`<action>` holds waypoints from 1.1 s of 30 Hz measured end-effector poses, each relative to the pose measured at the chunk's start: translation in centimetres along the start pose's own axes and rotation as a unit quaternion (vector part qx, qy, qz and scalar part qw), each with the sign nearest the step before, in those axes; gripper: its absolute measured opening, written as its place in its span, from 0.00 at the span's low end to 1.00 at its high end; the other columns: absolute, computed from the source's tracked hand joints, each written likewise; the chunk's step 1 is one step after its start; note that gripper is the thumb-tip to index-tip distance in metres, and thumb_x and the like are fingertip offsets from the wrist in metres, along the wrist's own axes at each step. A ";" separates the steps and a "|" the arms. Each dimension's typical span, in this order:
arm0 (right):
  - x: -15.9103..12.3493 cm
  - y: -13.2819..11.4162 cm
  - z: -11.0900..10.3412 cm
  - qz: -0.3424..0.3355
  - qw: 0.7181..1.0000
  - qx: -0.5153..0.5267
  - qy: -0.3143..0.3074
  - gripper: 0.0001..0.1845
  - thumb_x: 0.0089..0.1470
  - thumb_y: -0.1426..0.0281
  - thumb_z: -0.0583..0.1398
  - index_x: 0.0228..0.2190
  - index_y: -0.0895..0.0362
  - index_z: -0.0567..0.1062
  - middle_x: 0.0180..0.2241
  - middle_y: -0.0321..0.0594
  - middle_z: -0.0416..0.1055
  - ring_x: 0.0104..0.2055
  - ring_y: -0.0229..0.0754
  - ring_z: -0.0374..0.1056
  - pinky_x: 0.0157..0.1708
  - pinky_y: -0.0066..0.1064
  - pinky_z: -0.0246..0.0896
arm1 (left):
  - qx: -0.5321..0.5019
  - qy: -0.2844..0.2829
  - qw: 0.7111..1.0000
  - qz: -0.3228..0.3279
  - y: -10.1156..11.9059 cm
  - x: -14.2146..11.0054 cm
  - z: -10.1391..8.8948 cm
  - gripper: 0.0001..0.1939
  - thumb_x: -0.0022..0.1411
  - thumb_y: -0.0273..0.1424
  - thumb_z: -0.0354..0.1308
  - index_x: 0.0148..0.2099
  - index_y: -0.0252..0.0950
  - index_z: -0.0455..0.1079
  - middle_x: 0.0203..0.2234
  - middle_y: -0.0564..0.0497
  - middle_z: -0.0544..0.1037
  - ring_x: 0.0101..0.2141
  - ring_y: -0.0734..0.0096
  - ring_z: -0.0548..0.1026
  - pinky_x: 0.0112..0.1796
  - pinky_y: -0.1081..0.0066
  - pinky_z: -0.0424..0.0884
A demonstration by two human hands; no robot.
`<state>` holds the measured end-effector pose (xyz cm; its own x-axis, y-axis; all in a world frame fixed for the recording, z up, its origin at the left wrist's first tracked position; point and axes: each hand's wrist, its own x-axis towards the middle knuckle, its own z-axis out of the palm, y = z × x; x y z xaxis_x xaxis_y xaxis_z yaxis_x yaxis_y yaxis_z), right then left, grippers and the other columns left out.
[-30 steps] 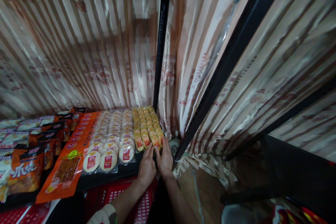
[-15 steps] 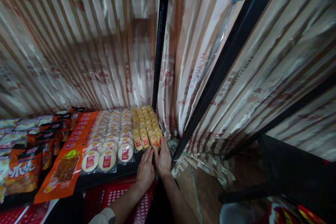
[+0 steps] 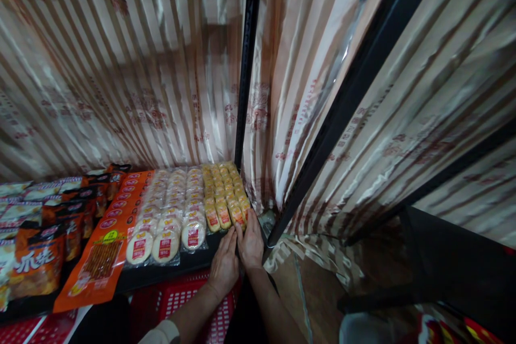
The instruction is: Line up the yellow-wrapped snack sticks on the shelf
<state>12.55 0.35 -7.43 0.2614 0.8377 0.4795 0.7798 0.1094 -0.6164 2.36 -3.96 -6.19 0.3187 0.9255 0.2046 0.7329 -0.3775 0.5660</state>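
Observation:
My right hand (image 3: 250, 244) lies with fingers stretched forward against the front of the rightmost yellow packaged cakes (image 3: 237, 215), which stand in several rows on the black shelf (image 3: 189, 262). Close beside it, my left hand (image 3: 224, 266) rests at the shelf's front edge just below the yellow packs, its fingers extended. Neither hand is wrapped around anything. To the left of the yellow packs stand rows of round white cakes (image 3: 165, 247) in clear wrappers with red labels.
Left of the cakes lie a long orange snack packet (image 3: 100, 258) and orange-and-black snack bags (image 3: 38, 263). A red perforated basket (image 3: 177, 301) sits below the shelf. Black shelf posts (image 3: 318, 161) rise at the right, with a striped curtain (image 3: 161, 75) behind.
My left hand has slid slightly down and back from the front of the yellow packs. My right hand stays almost where it was, against them.

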 end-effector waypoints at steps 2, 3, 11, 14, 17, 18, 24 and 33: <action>0.1 -0.1 0.0 0.003 1.000 0.007 -0.002 0.34 0.56 0.55 0.47 0.58 0.61 0.53 0.58 0.51 0.54 0.59 0.47 0.51 0.54 0.42 0.52 | -0.001 -0.002 1.000 -0.003 0.0 0.0 0.0 0.33 0.49 0.17 0.40 0.60 0.22 0.52 0.59 0.39 0.56 0.59 0.66 0.53 0.58 0.62 0.52; 0.1 -0.1 0.0 0.008 1.000 0.010 -0.004 0.34 0.55 0.54 0.47 0.58 0.62 0.53 0.58 0.52 0.54 0.59 0.48 0.51 0.55 0.42 0.52 | -0.003 -0.001 1.000 -0.006 0.0 0.0 0.1 0.33 0.49 0.17 0.40 0.60 0.22 0.52 0.59 0.39 0.56 0.59 0.66 0.53 0.59 0.62 0.52; 0.3 0.5 1.1 0.018 0.999 0.031 -0.017 0.36 0.56 0.55 0.46 0.58 0.65 0.50 0.59 0.55 0.50 0.61 0.49 0.46 0.56 0.44 0.48 | -0.019 0.015 1.000 -0.013 -0.3 0.0 0.3 0.32 0.51 0.18 0.41 0.60 0.23 0.53 0.59 0.40 0.57 0.59 0.66 0.54 0.58 0.62 0.52; 0.3 0.5 1.1 0.025 0.999 0.039 -0.020 0.35 0.56 0.55 0.46 0.58 0.64 0.51 0.60 0.54 0.49 0.62 0.49 0.45 0.57 0.44 0.47 | -0.016 0.014 1.000 -0.014 -0.3 0.0 0.4 0.32 0.50 0.18 0.41 0.60 0.23 0.53 0.59 0.39 0.57 0.59 0.66 0.54 0.58 0.63 0.52; 0.3 0.4 1.2 0.032 0.998 0.040 -0.023 0.35 0.56 0.55 0.45 0.58 0.65 0.51 0.60 0.54 0.49 0.62 0.49 0.45 0.57 0.44 0.47 | -0.013 0.015 1.000 -0.011 -0.3 0.0 0.5 0.33 0.49 0.18 0.41 0.60 0.24 0.54 0.58 0.40 0.58 0.59 0.66 0.55 0.58 0.63 0.53; 0.3 0.4 1.2 0.033 0.998 0.039 -0.025 0.35 0.56 0.55 0.45 0.58 0.66 0.51 0.60 0.55 0.49 0.62 0.49 0.45 0.57 0.44 0.47 | -0.012 0.016 1.000 -0.011 -0.3 -0.1 0.6 0.33 0.49 0.18 0.41 0.60 0.25 0.54 0.58 0.40 0.58 0.59 0.66 0.55 0.58 0.62 0.53; 0.3 0.5 1.3 0.024 0.999 0.031 -0.018 0.35 0.56 0.55 0.46 0.58 0.65 0.51 0.61 0.55 0.47 0.62 0.49 0.43 0.57 0.46 0.47 | -0.009 0.018 1.000 -0.011 -0.4 -0.2 0.4 0.31 0.51 0.18 0.41 0.59 0.25 0.55 0.58 0.40 0.59 0.58 0.65 0.56 0.57 0.61 0.55; 0.2 0.1 0.5 -0.003 1.000 0.022 0.002 0.38 0.55 0.55 0.49 0.59 0.64 0.47 0.61 0.54 0.46 0.63 0.50 0.41 0.57 0.48 0.46 | -0.037 0.034 0.999 -0.005 -0.5 -0.2 0.6 0.32 0.50 0.18 0.42 0.59 0.29 0.55 0.58 0.42 0.60 0.58 0.66 0.56 0.58 0.60 0.55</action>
<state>12.33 0.78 -7.73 0.2601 0.8345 0.4858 0.7561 0.1369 -0.6400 2.25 -3.99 -6.98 0.2690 0.9298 0.2511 0.6887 -0.3680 0.6247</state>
